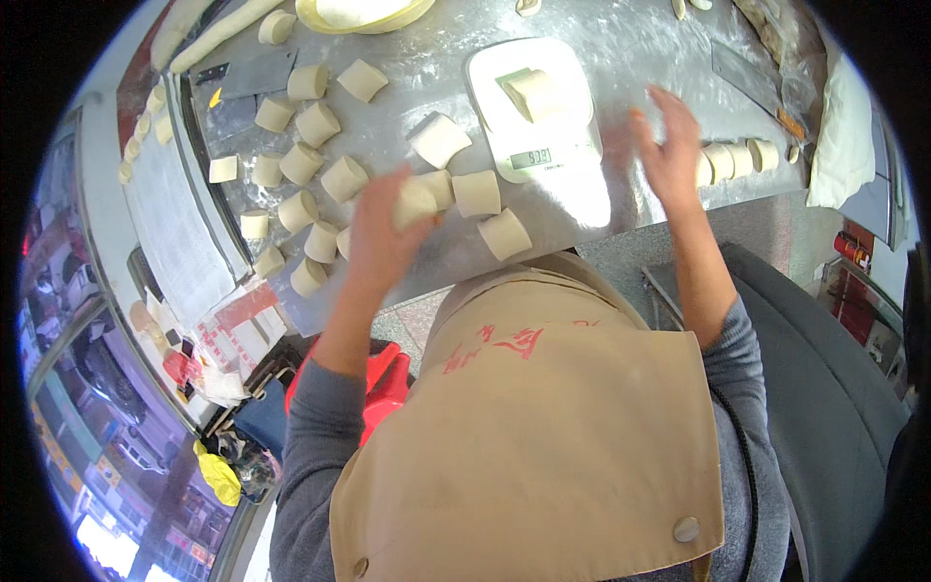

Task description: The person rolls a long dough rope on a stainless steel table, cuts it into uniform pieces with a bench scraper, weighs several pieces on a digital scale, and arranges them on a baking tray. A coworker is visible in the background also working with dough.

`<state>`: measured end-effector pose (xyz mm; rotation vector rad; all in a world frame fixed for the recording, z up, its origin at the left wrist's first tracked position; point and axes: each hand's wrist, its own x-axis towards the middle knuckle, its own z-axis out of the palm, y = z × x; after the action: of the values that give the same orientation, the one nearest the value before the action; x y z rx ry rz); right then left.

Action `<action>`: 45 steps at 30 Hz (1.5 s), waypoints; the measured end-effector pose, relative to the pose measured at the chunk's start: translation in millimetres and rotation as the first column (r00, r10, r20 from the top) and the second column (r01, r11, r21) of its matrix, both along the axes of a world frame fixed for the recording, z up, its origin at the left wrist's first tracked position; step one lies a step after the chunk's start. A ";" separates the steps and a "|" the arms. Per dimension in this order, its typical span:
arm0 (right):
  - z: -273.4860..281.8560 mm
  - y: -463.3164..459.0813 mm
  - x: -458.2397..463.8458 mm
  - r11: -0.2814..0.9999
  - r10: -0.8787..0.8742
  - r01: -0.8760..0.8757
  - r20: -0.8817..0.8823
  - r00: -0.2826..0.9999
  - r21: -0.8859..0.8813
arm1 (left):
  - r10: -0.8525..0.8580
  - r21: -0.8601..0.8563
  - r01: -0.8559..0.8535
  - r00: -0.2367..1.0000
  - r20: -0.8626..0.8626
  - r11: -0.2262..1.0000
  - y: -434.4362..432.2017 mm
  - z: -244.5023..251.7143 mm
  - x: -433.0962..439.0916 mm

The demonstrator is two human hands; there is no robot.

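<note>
My left hand (pixel 385 229), slightly blurred, is closed around a pale dough piece (pixel 416 204) among many cut cylinders of dough on the floured metal table. On the white digital kitchen scale (pixel 549 153) lies another dough piece (pixel 534 94); the display is lit. My right hand (pixel 669 145) is to the right of the scale, fingers spread, with nothing in it. Near its wrist stands a row of dough pieces (pixel 740 160) along the table's edge. More dough cylinders (pixel 300 164) are spread left of my left hand.
A yellow-rimmed bowl (pixel 367 29) stands at the far edge. A wide-bladed knife (pixel 258 76) lies at the upper left, and a long blade with a wooden handle (pixel 756 87) at the upper right. Long dough rolls (pixel 225 33) lie at the far left. A dark chair (pixel 807 378) is at my right.
</note>
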<state>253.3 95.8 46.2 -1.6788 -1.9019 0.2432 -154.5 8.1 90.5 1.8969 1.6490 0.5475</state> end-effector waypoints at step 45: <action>-45.5 -77.7 115.4 0.972 -0.209 0.234 0.589 0.781 0.035 | 0.852 0.084 -0.854 0.495 -0.172 0.514 -158.1 -91.7 -216.6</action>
<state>368.7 18.1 0.7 -2.1648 -2.0917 -0.3921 -371.0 -150.0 -1.3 0.9724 2.7079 0.7249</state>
